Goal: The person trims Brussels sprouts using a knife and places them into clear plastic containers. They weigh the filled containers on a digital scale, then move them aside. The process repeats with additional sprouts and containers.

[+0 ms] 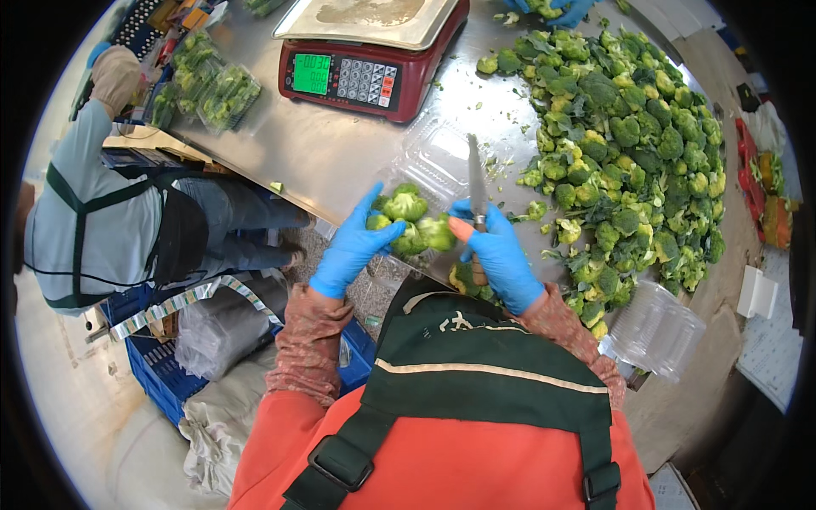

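Observation:
My left hand (360,245), in a blue glove, curls around broccoli florets (408,207) with its thumb across them. They are in the near half of an open clear plastic clamshell (433,150), whose other half lies flat on the steel table. In my right hand (496,250), also gloved, is a knife (477,175) with a wooden handle, its blade pointing away from me. The right thumb looks orange and is beside the rightmost floret; whether it touches is unclear. Below the knife handle, more broccoli (464,278) is partly hidden by that hand.
A large broccoli heap (628,146) covers the table's right side. A red digital scale (344,76) stands ahead. Filled clamshells (226,95) sit at the far left, stacked empty ones (660,331) at right. A co-worker (108,210) bends at left; another person's gloved hands (570,11) show at top.

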`<state>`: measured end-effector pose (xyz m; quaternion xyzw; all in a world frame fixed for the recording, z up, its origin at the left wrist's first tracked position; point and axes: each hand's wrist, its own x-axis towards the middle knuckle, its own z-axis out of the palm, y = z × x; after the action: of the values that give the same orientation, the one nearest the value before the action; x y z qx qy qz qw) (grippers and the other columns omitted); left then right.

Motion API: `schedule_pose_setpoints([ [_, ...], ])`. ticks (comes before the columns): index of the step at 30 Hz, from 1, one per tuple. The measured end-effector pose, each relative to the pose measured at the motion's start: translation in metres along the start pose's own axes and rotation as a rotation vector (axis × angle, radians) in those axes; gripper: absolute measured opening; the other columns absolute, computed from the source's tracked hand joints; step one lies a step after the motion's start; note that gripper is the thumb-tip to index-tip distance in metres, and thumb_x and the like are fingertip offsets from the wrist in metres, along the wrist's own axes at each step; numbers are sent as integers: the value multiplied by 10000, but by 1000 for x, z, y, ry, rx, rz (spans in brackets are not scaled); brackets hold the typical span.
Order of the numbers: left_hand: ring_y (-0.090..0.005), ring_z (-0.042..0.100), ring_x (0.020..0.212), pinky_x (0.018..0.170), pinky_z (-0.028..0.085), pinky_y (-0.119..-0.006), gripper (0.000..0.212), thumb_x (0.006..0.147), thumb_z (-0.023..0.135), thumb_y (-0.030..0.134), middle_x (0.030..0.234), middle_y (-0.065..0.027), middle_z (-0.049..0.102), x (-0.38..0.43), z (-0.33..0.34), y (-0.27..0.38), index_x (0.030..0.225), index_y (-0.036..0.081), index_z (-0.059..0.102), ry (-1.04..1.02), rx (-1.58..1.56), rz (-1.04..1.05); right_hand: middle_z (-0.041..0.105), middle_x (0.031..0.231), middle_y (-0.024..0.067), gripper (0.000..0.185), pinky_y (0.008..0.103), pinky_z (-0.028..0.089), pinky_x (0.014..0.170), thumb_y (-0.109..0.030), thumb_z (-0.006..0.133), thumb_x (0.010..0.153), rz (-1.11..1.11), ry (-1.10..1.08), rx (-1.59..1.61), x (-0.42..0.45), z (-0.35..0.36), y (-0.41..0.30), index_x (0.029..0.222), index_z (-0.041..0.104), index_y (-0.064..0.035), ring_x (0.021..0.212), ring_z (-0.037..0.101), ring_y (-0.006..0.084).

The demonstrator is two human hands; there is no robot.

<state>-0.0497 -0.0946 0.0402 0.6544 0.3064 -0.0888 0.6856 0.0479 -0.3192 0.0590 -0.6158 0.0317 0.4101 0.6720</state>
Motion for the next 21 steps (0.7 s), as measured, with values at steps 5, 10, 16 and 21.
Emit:
schedule_pose_setpoints([
  [5,-281,458,1229,1070,366,-380,810,778,764,134,1334,-167,466,-5,-17,-1,1490,110,381,166,442,384,609,986,25,328,262,478,615,-253,682,906,-67,118,-74,13,-1,18,1160,604,-61,844,567,102],
  [10,-382,278,1407,1163,248,-436,800,777,759,224,1532,-265,222,-3,10,-26,1483,133,394,85,543,609,613,977,17,305,236,463,569,-232,670,912,-13,217,-66,-10,-24,43,1153,604,-58,847,571,88],
  [16,-374,388,1316,1115,333,-433,654,768,770,232,1425,-222,385,35,-2,-18,1364,112,527,-34,711,602,637,1049,48,318,237,462,553,-226,654,929,5,312,-21,-31,-30,62,1187,578,-56,932,636,127],
  [21,-311,559,1121,980,369,-440,302,795,757,201,1025,-97,673,56,-1,-4,1085,132,711,34,869,862,640,1059,48,319,233,457,556,-226,645,937,-39,364,33,-35,-29,62,1196,573,-54,920,638,128],
])
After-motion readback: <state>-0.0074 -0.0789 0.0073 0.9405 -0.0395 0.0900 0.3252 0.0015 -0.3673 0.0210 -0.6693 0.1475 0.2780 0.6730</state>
